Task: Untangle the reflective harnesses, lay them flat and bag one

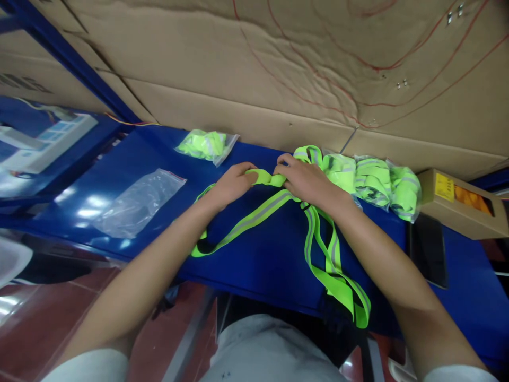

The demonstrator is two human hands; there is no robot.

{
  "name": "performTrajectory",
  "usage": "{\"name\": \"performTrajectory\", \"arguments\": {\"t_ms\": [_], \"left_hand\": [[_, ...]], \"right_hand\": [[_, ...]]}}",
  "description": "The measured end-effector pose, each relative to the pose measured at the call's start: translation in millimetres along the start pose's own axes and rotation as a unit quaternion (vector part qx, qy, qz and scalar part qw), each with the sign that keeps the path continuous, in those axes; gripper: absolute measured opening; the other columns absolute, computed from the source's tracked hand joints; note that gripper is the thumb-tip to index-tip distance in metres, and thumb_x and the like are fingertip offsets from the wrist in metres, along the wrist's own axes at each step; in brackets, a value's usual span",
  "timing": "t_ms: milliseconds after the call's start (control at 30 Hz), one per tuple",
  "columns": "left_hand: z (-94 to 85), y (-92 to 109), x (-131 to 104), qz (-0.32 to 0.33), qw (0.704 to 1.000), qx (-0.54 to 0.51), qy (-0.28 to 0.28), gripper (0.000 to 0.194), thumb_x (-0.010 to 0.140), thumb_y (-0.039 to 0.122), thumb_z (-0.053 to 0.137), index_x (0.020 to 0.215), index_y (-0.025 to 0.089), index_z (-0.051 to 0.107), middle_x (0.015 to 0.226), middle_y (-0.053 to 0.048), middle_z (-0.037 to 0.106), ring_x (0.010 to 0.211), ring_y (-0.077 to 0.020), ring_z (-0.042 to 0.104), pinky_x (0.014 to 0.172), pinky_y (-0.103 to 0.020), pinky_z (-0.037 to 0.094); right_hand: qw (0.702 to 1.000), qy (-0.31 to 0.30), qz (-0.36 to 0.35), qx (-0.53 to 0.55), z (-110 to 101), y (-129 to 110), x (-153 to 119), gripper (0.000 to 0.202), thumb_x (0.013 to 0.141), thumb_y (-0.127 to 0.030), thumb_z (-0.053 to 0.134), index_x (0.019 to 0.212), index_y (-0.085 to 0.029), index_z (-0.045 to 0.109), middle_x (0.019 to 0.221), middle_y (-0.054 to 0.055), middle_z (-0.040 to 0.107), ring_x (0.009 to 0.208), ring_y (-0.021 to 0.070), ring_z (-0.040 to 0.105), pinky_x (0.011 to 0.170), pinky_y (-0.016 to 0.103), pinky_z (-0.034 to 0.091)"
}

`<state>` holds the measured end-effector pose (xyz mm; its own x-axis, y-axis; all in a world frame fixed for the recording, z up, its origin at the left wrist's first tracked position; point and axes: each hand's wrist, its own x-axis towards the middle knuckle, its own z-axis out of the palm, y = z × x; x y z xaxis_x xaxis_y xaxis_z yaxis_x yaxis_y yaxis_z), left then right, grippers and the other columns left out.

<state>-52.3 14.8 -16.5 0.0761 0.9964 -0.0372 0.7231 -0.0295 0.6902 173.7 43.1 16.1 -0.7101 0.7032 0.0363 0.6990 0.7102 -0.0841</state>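
Observation:
Both hands grip a neon yellow-green reflective strap harness point(258, 213) with a grey stripe down its bands. My left hand point(235, 184) is closed on one band, and my right hand point(299, 176) pinches the same band a short way to the right. Between them that short stretch looks twisted. One loop hangs to the left below my left hand. Other bands trail down on the right past the table's front edge, where a dark part shows. A small black buckle point(304, 205) sits below my right hand, whose fingertips are partly hidden.
Bagged neon straps point(202, 144) lie at the back left, with several more bags point(373, 181) at the back right. A clear zip bag point(141, 204) lies left on the blue table point(254, 270). Far right are a cardboard box point(461, 204) and a dark tablet-like slab point(427, 249). Cardboard walls the back.

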Motion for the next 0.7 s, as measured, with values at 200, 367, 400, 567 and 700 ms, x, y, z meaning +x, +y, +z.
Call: {"name": "performTrajectory", "arguments": {"t_ms": [200,367,400,567,700], "left_hand": [[1.5,-5.7,8.3,0.121,0.990,-0.069,0.012,0.029,0.085,0.045,0.073,0.098,0.019,0.074,0.092,-0.003,0.074,0.084,-0.0187,0.064,0.076,-0.027,0.047],[9.6,-6.8,1.0,0.195,0.978,-0.075,-0.012,0.021,0.098,0.039,0.061,0.106,0.021,0.065,0.094,-0.001,0.073,0.075,-0.0155,0.067,0.075,-0.027,0.048],[10.2,-6.6,-1.2,0.204,0.978,-0.050,-0.010,0.020,0.099,0.038,0.059,0.106,0.021,0.065,0.093,-0.001,0.073,0.075,-0.0154,0.067,0.075,-0.027,0.047],[8.1,-9.1,-9.3,0.195,0.978,0.012,0.071,0.017,0.102,0.037,0.056,0.108,0.021,0.062,0.089,0.000,0.070,0.071,-0.0140,0.063,0.070,-0.027,0.042],[8.5,-10.3,-11.0,0.148,0.981,-0.033,0.118,0.016,0.101,0.037,0.060,0.107,0.023,0.058,0.080,0.002,0.066,0.069,-0.0149,0.067,0.066,-0.026,0.043]], "right_hand": [[0.983,-0.059,-0.061,0.166,-6.8,11.7,0.2,0.043,0.098,-0.032,0.066,0.139,-0.018,0.067,0.130,0.012,0.075,0.114,0.0269,0.069,0.089,0.034,0.050],[0.972,0.093,-0.054,0.207,-1.5,1.3,8.7,0.048,0.104,-0.022,0.049,0.151,-0.013,0.057,0.154,0.018,0.062,0.136,0.0271,0.062,0.112,0.042,0.047],[0.972,0.109,-0.069,0.196,1.2,-0.4,11.2,0.049,0.104,-0.019,0.046,0.151,-0.014,0.057,0.160,0.017,0.057,0.145,0.0269,0.055,0.118,0.044,0.043],[0.985,0.040,-0.077,0.147,13.8,3.3,16.3,0.042,0.106,-0.021,0.048,0.146,-0.017,0.060,0.143,0.013,0.070,0.135,0.0269,0.062,0.126,0.051,0.027],[0.996,0.033,-0.042,0.068,11.0,6.3,14.2,0.027,0.103,-0.031,0.059,0.125,-0.017,0.067,0.124,0.012,0.074,0.119,0.0296,0.065,0.109,0.043,0.035]]}}
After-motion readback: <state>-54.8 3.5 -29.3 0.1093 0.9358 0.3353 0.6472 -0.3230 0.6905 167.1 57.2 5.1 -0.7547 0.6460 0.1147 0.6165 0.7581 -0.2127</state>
